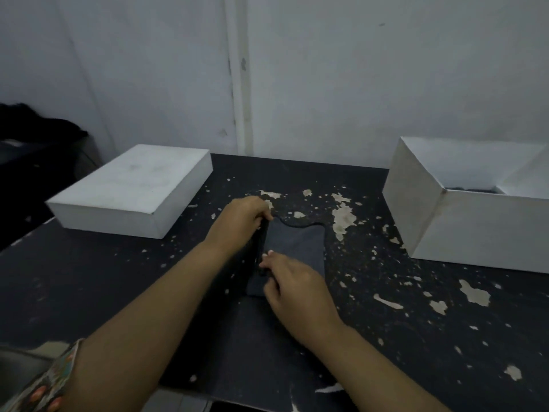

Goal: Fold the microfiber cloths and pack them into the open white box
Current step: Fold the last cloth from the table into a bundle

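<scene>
Patterned sleeve (44, 382) is showing at the lower left edge, nearest my view. Left hand (239, 223) is pinching the far left edge of the dark grey cloth (294, 248), fingers curled round the raised fold. Right hand (292, 285) is gripping the near left edge of the same cloth, fingertips (269, 254) closed on the fabric. I am seeing the cloth lying partly folded at the middle of the black, chipped desk (416, 322). Open white box (475, 233) is standing well apart at the right, something dark lying inside. Closed white box (133, 188) is resting at the left.
</scene>
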Tool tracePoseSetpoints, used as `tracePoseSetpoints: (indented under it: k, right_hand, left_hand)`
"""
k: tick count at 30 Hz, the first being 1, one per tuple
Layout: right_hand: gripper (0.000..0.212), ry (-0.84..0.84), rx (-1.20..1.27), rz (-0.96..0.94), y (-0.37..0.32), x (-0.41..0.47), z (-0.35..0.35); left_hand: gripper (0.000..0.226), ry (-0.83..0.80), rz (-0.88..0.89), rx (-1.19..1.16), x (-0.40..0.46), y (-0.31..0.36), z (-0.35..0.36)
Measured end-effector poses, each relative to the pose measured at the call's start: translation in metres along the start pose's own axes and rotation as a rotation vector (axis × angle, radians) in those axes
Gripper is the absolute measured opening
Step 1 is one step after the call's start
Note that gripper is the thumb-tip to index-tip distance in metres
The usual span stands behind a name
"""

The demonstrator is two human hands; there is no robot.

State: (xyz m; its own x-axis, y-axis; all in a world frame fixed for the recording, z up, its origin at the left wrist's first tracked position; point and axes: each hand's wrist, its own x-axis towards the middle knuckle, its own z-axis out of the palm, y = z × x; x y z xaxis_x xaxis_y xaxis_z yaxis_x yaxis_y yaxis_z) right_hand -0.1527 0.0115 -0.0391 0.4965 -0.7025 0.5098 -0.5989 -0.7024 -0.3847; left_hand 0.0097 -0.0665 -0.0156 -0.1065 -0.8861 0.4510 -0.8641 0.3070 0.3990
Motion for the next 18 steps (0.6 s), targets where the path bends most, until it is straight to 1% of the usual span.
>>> tracePoseSetpoints:
  k: [7, 11, 13, 16, 18]
  right_hand:
    - [0.035, -0.2, -0.09, -0.062, -0.001, -0.002, 0.016]
    - [0.042, -0.221, -0.105, -0.03, 0.0, -0.003, 0.017]
    - [0.041, -0.239, -0.112, -0.028, -0.001, -0.005, 0.017]
    - [0.04, -0.282, -0.117, -0.008, -0.003, -0.007, 0.015]
    - [0.039, -0.295, -0.004, 0.034, -0.002, -0.006, 0.013]
  left_hand:
    - [0.028, -0.013, -0.122, -0.059, -0.028, -0.021, 0.015]
    - [0.024, 0.009, -0.142, -0.111, -0.032, -0.021, 0.017]
    - [0.021, 0.02, -0.155, -0.132, -0.032, -0.021, 0.018]
    - [0.014, 0.014, -0.131, -0.094, -0.033, -0.022, 0.02]
    - [0.011, 0.007, -0.122, -0.063, -0.033, -0.021, 0.022]
